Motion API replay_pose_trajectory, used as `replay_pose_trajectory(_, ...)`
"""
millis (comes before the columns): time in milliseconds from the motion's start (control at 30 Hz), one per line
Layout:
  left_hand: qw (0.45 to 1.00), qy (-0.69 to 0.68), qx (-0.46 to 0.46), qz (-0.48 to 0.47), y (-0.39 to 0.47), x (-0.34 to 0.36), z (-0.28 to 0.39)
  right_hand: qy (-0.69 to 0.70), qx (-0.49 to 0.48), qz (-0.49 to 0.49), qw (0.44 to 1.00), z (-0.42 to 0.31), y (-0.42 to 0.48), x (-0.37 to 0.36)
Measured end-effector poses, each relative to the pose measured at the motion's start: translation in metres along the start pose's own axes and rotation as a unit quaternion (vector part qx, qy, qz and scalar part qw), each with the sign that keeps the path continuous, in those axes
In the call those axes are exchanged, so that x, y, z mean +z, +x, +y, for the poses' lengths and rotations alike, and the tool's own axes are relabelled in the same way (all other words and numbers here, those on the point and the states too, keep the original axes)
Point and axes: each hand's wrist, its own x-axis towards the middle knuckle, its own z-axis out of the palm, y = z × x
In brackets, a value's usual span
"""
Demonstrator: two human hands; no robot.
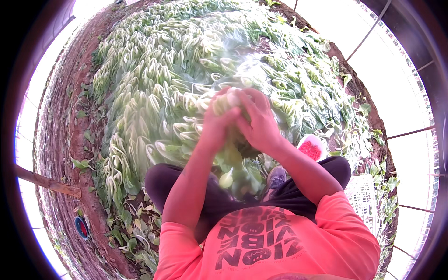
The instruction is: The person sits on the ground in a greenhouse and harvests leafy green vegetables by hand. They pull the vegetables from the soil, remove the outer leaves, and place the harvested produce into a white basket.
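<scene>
Both hands are closed around a bunch of leafy greens [225, 103] with pale thick stems, in front of my shins. My left hand [218, 120] grips it from the left, and my right hand [257, 119] wraps it from the right with fingers over the stem end. The leaves hang down between my knees, blurred. Past my hands, many greens like bok choy [150, 80] lie in overlapping rows on the ground, stems up. Nearest my right forearm stands a white bowl [322, 141] holding small red pieces [309, 150], too small to identify.
A white slatted plastic crate [362, 199] is beside my right hip. Loose leaves [136, 224] litter the soil at my left. Further left are a wooden pole [49, 182] and a blue-rimmed round container [81, 227] with something red inside. Bare soil [82, 140] borders the greens.
</scene>
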Motion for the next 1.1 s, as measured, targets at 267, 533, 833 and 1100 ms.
replay_pose_trajectory(267, 1.0, 0.013, -0.005, 0.004, 0.0, -0.007, -0.003, 0.046, -0.024, 0.004, 0.999, -0.001, -0.011, 0.025)
replay_pose_trajectory(533, 0.989, 0.141, 0.008, 0.043, 0.001, -0.034, 0.028, 0.083, -0.02, -0.074, 0.994, -0.01, 0.0, 0.019)
replay_pose_trajectory(833, 0.942, 0.31, 0.118, 0.045, -0.012, -0.038, 0.11, 0.122, 0.303, -0.002, 0.945, 0.239, 0.009, 0.017)
replay_pose_trajectory(1100, 0.922, 0.362, 0.101, 0.09, -0.004, -0.056, 0.108, -0.117, 0.41, -0.219, 0.878, 0.341, -0.084, 0.131)
